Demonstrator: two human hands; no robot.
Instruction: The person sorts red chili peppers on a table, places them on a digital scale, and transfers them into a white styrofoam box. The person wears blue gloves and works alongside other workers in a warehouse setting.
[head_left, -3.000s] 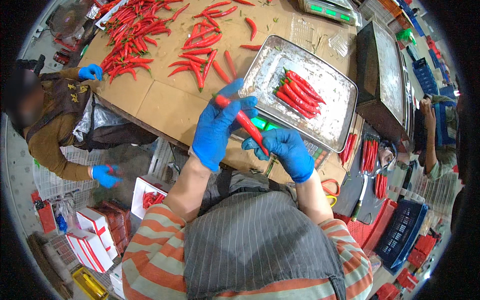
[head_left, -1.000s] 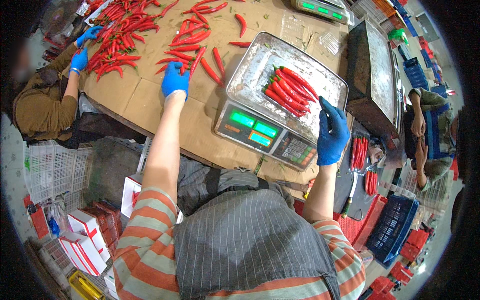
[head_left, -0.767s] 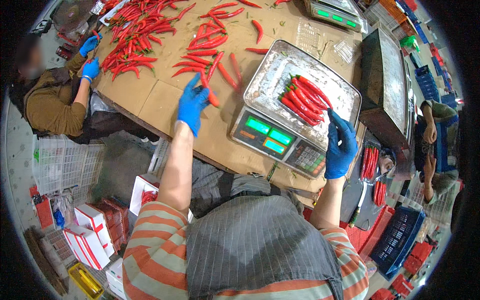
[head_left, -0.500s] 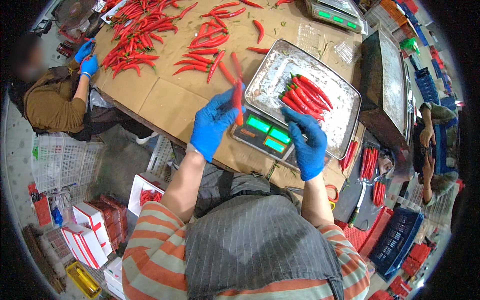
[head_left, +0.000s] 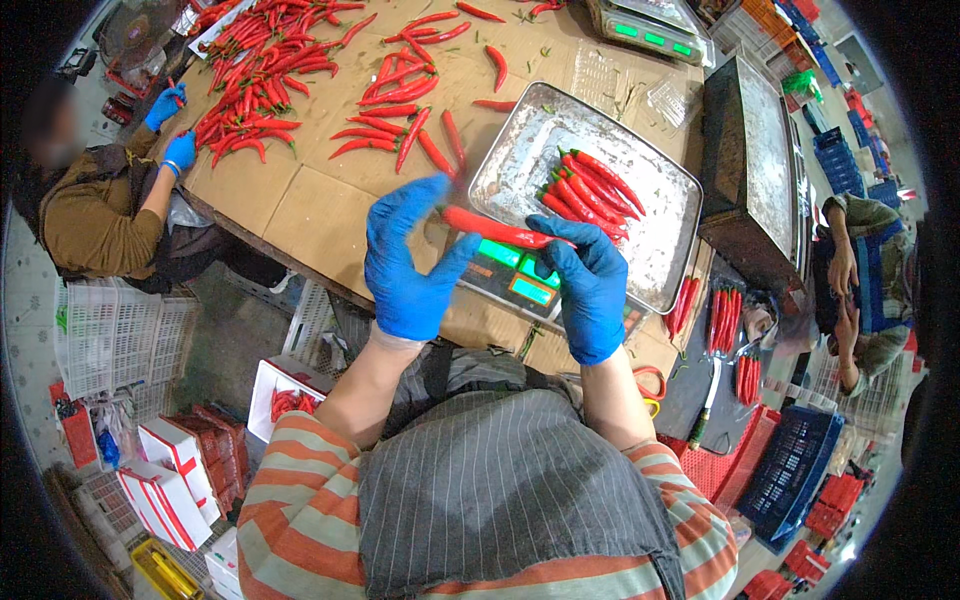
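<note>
A single red chili pepper (head_left: 492, 226) lies crosswise between my blue-gloved hands, above the front edge of the digital scale (head_left: 488, 272). My right hand (head_left: 592, 290) pinches its right end between thumb and fingers. Beside the other end, my left hand (head_left: 405, 262) has its thumb and forefinger spread apart. Just beyond my right hand, a bunch of red chilies (head_left: 600, 188) rests side by side on the worn metal tray (head_left: 520, 130) of the scale. Loose chilies (head_left: 400, 95) are scattered on the cardboard past my left hand.
A large chili heap (head_left: 255, 95) covers the far left of the cardboard-topped table (head_left: 300, 215), where a co-worker's gloved hands (head_left: 178, 152) work. Another scale (head_left: 650, 35) stands at the back. Right: a metal box (head_left: 752, 150), bundled chilies (head_left: 724, 322), a knife (head_left: 708, 405) and scissors (head_left: 650, 385).
The chili has passed from my left hand to my right and turned from upright to crosswise. My left hand has opened; my right has come left off the tray's bunch.
</note>
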